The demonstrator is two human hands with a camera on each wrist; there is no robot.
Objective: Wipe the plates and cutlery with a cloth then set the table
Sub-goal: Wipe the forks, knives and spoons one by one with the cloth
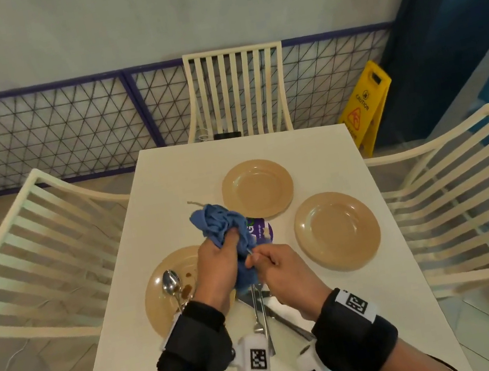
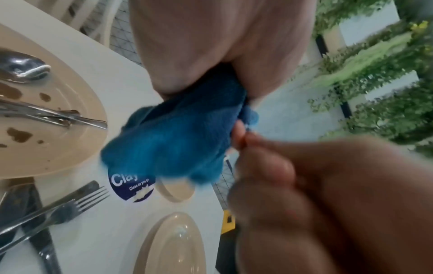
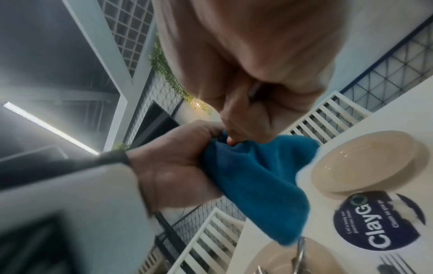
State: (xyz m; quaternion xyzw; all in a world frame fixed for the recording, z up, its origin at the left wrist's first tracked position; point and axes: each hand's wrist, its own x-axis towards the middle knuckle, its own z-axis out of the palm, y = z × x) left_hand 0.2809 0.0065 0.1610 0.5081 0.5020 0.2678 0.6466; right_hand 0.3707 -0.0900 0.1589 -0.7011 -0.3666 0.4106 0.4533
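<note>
My left hand (image 1: 227, 242) grips a bunched blue cloth (image 1: 223, 228) above the table's middle. My right hand (image 1: 254, 258) pinches the thin metal handle of a piece of cutlery (image 1: 249, 251); its other end is buried in the cloth, so I cannot tell which kind it is. A dirty tan plate (image 1: 160, 311) with brown stains lies at the left, carrying a spoon (image 1: 171, 282) and more cutlery (image 2: 58, 116). Two clean tan plates (image 1: 257, 188) (image 1: 337, 231) lie to the right. A fork (image 2: 70, 207) and a knife (image 2: 35, 222) lie on the table under my hands.
The white table (image 1: 170, 178) bears a round purple sticker (image 1: 262, 231) beside the cloth. Cream slatted chairs stand at the left (image 1: 36, 254), far end (image 1: 237, 88) and right (image 1: 468, 204). A yellow caution sign (image 1: 366, 105) stands on the floor at the far right.
</note>
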